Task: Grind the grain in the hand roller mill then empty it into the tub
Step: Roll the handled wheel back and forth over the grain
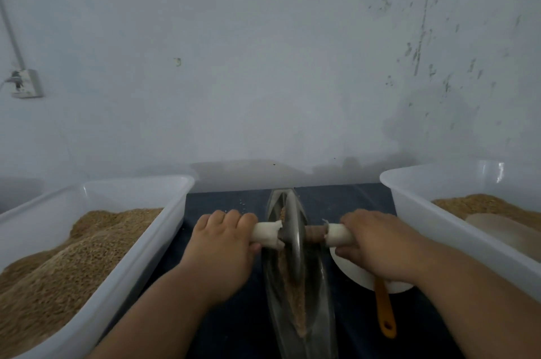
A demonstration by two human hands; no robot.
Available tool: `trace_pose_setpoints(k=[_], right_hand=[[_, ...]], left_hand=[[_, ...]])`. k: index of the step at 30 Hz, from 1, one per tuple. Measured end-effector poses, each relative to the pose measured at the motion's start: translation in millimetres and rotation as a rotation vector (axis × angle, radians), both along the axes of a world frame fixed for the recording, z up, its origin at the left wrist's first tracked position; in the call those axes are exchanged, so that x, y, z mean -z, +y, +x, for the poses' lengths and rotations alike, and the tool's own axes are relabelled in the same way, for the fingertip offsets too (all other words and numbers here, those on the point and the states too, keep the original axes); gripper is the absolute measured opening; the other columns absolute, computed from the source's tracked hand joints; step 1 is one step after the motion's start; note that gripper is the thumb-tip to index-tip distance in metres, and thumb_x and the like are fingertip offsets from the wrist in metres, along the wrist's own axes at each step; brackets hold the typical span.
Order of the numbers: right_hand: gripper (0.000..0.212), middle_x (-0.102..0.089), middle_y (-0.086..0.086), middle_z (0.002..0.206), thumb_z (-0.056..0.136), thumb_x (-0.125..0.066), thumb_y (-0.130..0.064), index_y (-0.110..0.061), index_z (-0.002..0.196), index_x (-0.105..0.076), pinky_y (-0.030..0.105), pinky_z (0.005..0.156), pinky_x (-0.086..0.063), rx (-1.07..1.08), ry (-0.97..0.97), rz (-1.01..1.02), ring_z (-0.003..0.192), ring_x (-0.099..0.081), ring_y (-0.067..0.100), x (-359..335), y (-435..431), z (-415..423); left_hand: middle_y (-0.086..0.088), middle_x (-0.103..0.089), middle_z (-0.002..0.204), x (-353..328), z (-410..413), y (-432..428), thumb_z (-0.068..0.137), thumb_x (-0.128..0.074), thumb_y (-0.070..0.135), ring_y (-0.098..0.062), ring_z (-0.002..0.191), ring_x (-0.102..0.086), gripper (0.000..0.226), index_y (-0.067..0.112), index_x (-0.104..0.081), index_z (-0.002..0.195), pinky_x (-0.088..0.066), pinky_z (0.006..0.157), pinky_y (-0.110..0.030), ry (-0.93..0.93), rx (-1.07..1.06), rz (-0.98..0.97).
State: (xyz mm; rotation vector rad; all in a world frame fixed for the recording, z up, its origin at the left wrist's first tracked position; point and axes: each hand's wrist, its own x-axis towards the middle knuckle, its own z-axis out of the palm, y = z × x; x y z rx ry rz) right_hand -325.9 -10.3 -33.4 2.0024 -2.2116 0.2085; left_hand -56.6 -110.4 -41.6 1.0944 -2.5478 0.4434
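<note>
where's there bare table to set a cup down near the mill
Two bare patches of dark cloth at the back: between the left tub and the mill, beyond the left hand; and between the mill and the right tub, beyond the right hand. Near right is crowded by the white bowl and orange spoon.

Wall socket (26,83) (far left), orange handle (384,309)

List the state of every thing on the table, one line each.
Left hand: grips left white-wrapped handle.
Right hand: grips right white-wrapped handle.
Long grey metal trough: holds a strip of brown grain.
Grey metal roller wheel: upright in trough.
Left clear plastic tub: heaped with grain.
Right clear plastic tub: partly filled with grain.
White bowl: orange-handled utensil rests in it.
</note>
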Motion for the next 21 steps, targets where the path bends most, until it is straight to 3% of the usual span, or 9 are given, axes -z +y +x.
trace_pose_setpoints(k=[4,8,10,14,17,21], right_hand=[[0.036,-0.062,-0.01,0.09,0.083,-0.059,-0.068,-0.034,0.095,-0.058,0.025,0.07,-0.047,-0.049,-0.194,0.347,0.08,-0.059,0.004,-33,30,5],[0.041,-0.063,-0.011,0.079,0.085,-0.056,-0.07,-0.03,0.09,-0.06,0.02,0.061,-0.042,-0.095,-0.237,0.47,0.064,-0.056,-0.003,-58,48,8],[0.041,-0.066,-0.008,0.079,0.086,-0.058,-0.067,-0.027,0.094,-0.062,0.019,0.062,-0.044,-0.097,-0.284,0.506,0.063,-0.056,-0.004,-61,50,8],[0.033,-0.067,-0.004,0.09,0.088,-0.06,-0.061,-0.029,0.094,-0.061,0.026,0.07,-0.047,-0.08,-0.28,0.452,0.076,-0.06,0.004,-51,41,6],[0.028,-0.061,-0.009,0.09,0.086,-0.062,-0.061,-0.035,0.094,-0.057,0.025,0.065,-0.042,-0.046,-0.252,0.336,0.079,-0.058,0.004,-33,25,3],[0.036,-0.057,-0.01,0.1,0.085,-0.059,-0.064,-0.035,0.104,-0.053,0.032,0.072,-0.041,0.033,0.023,-0.077,0.086,-0.053,0.011,7,-9,0]], left_hand=[[0.018,-0.049,0.101,-24,17,18,0.093,-0.032,0.06,-0.004,0.086,-0.043,0.025,0.043,-0.04,0.11,-0.035,0.08,-0.029,-0.099,0.093,0.189],[0.019,-0.054,0.088,-48,31,34,0.094,-0.041,0.061,0.001,0.08,-0.051,0.013,0.048,-0.042,0.093,-0.036,0.069,-0.023,-0.143,0.126,0.499],[0.02,-0.055,0.087,-53,33,38,0.094,-0.042,0.06,0.003,0.08,-0.052,0.011,0.05,-0.042,0.091,-0.036,0.068,-0.021,-0.136,0.12,0.538],[0.018,-0.056,0.087,-45,26,30,0.095,-0.04,0.057,0.0,0.08,-0.053,0.014,0.044,-0.045,0.095,-0.038,0.071,-0.022,-0.102,0.104,0.475],[0.018,-0.054,0.095,-29,18,14,0.096,-0.034,0.057,-0.002,0.083,-0.048,0.019,0.043,-0.044,0.104,-0.038,0.076,-0.028,-0.088,0.089,0.263],[0.011,-0.052,0.115,-2,-2,-3,0.096,-0.033,0.051,-0.015,0.104,-0.049,0.036,0.034,-0.044,0.126,-0.032,0.105,-0.038,-0.036,-0.031,-0.015]])
